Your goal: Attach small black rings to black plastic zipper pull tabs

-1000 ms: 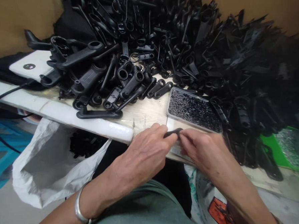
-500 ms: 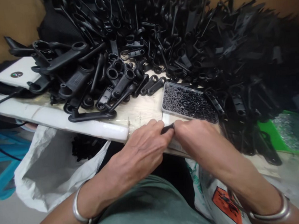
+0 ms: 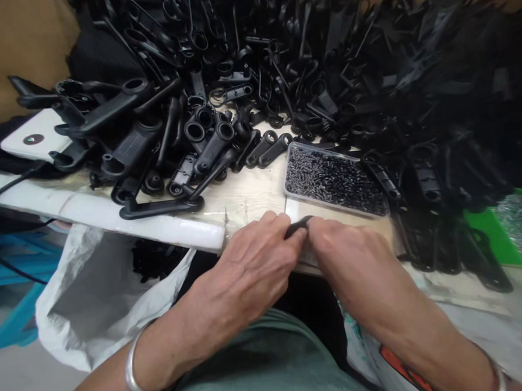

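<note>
At the table's front edge, a small black plastic part [image 3: 298,224] shows between my two hands, mostly covered by the fingers. My left hand [image 3: 261,251] is closed around it. My right hand [image 3: 344,240] has its fingers curled in at the part's right end; its fingertips are hidden, so I cannot see just how they hold it. Just beyond the hands lies a clear shallow box [image 3: 334,180] full of tiny dark pieces. Two short black arm-shaped parts [image 3: 275,150] lie side by side left of the box.
A large heap of black plastic parts [image 3: 236,62] covers the back of the table. A white device [image 3: 34,137] sits at the left, with a black cable near it. Below the edge hangs an open white sack [image 3: 91,298]. A green basket [image 3: 490,236] stands at the right.
The view has shifted slightly, and both hands show a little farther right. They keep hold of the black part, of which slightly more shows now.
</note>
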### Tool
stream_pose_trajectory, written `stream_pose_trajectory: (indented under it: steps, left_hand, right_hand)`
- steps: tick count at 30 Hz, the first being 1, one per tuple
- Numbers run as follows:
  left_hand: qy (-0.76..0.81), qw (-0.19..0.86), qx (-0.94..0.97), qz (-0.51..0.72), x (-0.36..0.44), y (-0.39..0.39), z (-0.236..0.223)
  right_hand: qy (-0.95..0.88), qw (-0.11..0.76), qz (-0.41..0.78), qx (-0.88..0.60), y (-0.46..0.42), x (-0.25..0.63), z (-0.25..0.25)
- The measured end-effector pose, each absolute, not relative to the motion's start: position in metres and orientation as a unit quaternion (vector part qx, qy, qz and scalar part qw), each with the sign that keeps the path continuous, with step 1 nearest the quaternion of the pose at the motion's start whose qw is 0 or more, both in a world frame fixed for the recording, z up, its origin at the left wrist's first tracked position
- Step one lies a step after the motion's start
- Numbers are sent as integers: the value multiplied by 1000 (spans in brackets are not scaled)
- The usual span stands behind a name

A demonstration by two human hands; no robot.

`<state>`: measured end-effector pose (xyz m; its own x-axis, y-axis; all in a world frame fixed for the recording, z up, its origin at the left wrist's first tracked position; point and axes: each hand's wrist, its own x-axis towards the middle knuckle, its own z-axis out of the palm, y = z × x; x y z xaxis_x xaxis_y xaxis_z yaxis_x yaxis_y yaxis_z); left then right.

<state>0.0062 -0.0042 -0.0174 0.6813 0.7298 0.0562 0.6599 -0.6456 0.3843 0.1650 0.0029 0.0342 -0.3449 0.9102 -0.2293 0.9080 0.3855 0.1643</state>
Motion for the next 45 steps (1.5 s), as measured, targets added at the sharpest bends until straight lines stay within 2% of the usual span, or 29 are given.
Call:
stream_pose_trajectory:
  steps: [7, 15, 20, 24, 30, 32, 36, 41, 45]
  left_hand:
    - [385, 181, 898, 113, 7, -6, -15]
    - [386, 176, 901, 96, 6, -7, -9]
    - [399, 177, 896, 79, 8, -2, -12]
    - [412, 165, 894, 68, 10, -1, -8]
    - [405, 160, 898, 71, 11, -6, -3]
    - [405, 161, 897, 79, 10, -6, -4]
    - [397, 167, 898, 90, 9, -4, -7]
    - [395, 162, 899, 96, 10, -2, -6]
    - [398, 157, 899, 89, 10, -1, -5]
  right_hand:
    - [817, 68, -87, 566, 4, 192, 23]
    - [792, 205, 18, 575, -1, 158, 36]
    - [794, 224, 47, 564, 0, 142, 37]
    - [795, 192, 45, 573, 2, 154, 32]
    - [803, -32, -135, 580, 7, 195, 20]
    - [785, -66, -179, 590, 6, 200, 18]
    - [774, -76, -187, 600, 4, 197, 18]
    - [809, -69, -118, 572, 6, 192, 17]
    - [824, -12, -74, 562, 7, 191, 20]
